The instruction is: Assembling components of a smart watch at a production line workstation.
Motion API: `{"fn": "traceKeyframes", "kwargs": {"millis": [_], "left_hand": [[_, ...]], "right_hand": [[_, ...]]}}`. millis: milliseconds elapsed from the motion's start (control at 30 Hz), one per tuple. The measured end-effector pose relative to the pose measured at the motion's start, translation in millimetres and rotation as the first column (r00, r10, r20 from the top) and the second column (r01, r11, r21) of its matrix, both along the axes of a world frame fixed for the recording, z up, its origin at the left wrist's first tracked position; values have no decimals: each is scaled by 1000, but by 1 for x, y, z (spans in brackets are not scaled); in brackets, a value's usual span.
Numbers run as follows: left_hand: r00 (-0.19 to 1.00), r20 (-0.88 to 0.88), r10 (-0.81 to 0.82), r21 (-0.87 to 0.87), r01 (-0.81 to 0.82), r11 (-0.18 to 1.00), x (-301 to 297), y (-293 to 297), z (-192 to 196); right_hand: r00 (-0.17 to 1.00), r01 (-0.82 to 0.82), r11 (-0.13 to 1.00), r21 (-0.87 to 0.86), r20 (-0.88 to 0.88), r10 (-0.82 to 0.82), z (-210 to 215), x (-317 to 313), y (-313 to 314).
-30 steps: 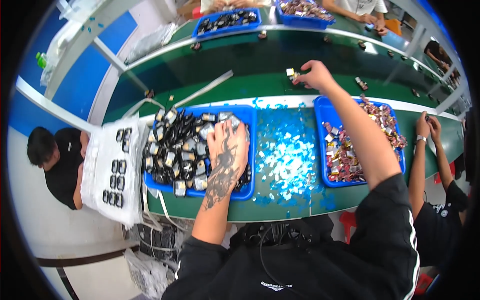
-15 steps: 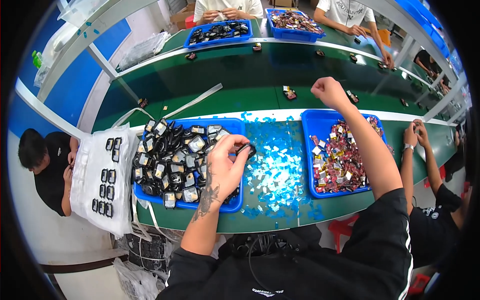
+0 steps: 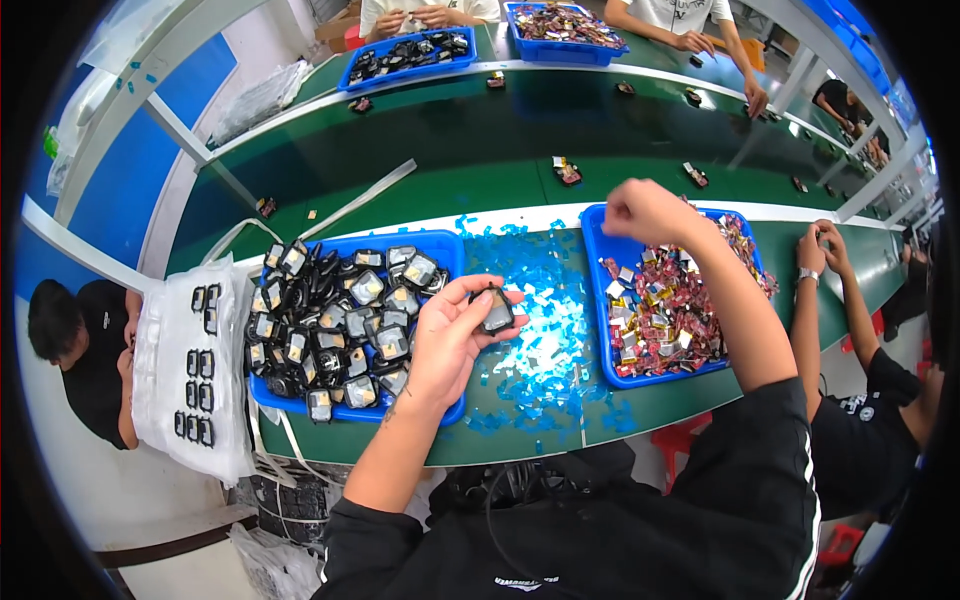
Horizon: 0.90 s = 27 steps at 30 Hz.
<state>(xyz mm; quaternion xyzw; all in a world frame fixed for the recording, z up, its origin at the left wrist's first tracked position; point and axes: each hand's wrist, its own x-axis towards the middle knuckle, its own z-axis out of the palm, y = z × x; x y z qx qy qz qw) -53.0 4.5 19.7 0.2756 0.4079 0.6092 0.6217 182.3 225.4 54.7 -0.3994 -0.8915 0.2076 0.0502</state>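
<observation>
My left hand (image 3: 452, 335) grips a small black square casing (image 3: 495, 312) with a greyish inner face, held between thumb and fingers above the table. My right hand (image 3: 645, 212) is raised over the far left edge of a blue tray (image 3: 592, 300) filled with small red, silver and yellow parts (image 3: 668, 300). Its fingers are curled together, and whatever they may hold is hidden. Left of my left hand, another blue tray (image 3: 455, 405) is heaped with similar black casings (image 3: 330, 320). Blue and white film scraps (image 3: 545, 340) lie scattered between the two trays.
Beyond a white rail, a green belt (image 3: 480, 150) carries scattered small assemblies (image 3: 567, 171). On the left, white wrapped sheets (image 3: 160, 370) bear black frames. Across the belt, other people's hands (image 3: 690, 42) work beside more blue trays. A neighbour's hands (image 3: 822, 248) are at the right.
My left hand has turned the casing so its inner face shows. My right hand has come down and nearer, toward the right tray's far edge. The whole view has shifted slightly.
</observation>
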Motion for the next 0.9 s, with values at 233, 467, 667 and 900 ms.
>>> {"fn": "traceKeyframes", "kwargs": {"millis": [233,467,667,900], "left_hand": [[997,-44,-69,50,71,996,11,0,0],[741,-653,158,290,52,956,15,-4,-9],[222,-745,629,667,270,695,36,-4,-2],[208,-783,587,618,372,693,34,-5,-1]], "right_hand": [[988,-78,991,-112,-143,61,-15,20,-45],[546,-18,641,-767,-545,-637,-1,33,-81],[532,-266,259,-929,-365,-764,-3,6,-137],[621,-342,149,-928,-342,-705,-22,-9,-152]]}}
